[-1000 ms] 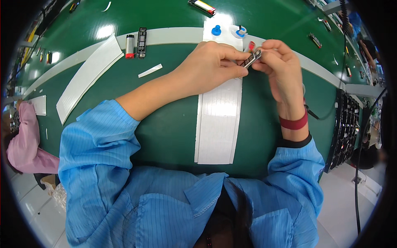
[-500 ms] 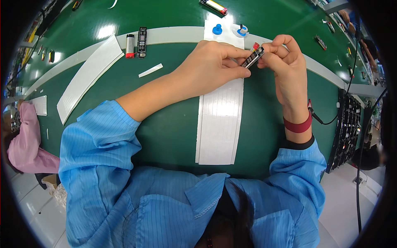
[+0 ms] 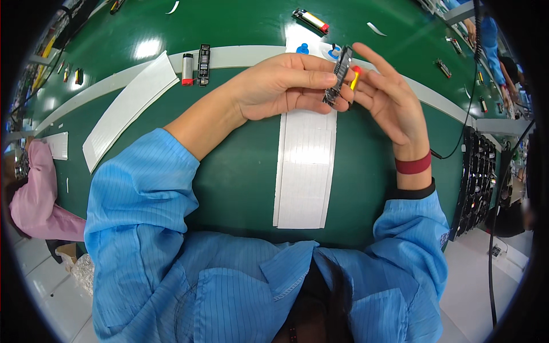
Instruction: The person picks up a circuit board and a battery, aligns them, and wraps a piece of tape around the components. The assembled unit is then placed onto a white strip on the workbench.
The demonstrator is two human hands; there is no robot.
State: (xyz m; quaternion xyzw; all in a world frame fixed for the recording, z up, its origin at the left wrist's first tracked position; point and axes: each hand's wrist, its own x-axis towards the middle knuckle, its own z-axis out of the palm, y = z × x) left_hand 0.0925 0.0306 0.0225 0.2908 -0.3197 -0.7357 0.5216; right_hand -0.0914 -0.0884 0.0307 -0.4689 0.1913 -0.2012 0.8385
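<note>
Module (image 3: 338, 74): slim and dark, raised between two hands above the far part of a green table (image 3: 240, 177), its pale-marked face partly turned to the camera.

Long axis: steep in the view, climbing from a lower end by the left fingertips to an upper end that points away from the wearer and leans slightly right.

Left hand (image 3: 283, 86): closed in a pinch on the module, thumb against its left edge, other fingertips showing behind and below.

Right hand (image 3: 397, 103): loosely bent, one finger lifted and stretched toward the module's upper end, the rest curled near a yellow piece (image 3: 355, 82); whether they touch or hold it cannot be told.

Yellow piece: narrow, red at its upper end, just right of the module; whether the two are joined is unclear.

White sheet (image 3: 305, 171): long, running away from the wearer and passing beneath the left hand, with two blue knobs (image 3: 302, 49) by its far end.

Table, left: a red-and-white cylinder (image 3: 187, 71) stands out beside a dark display unit (image 3: 204, 66), their long axes nearly parallel; a pale slanted sheet (image 3: 131, 108) lies nearer the wearer.

Table, far side: a battery unit (image 3: 310, 22) lies aslant, red end to the right.

Edges: a co-worker's pink sleeve (image 3: 40, 194) at left, a black rack (image 3: 477, 177) at right.
</note>
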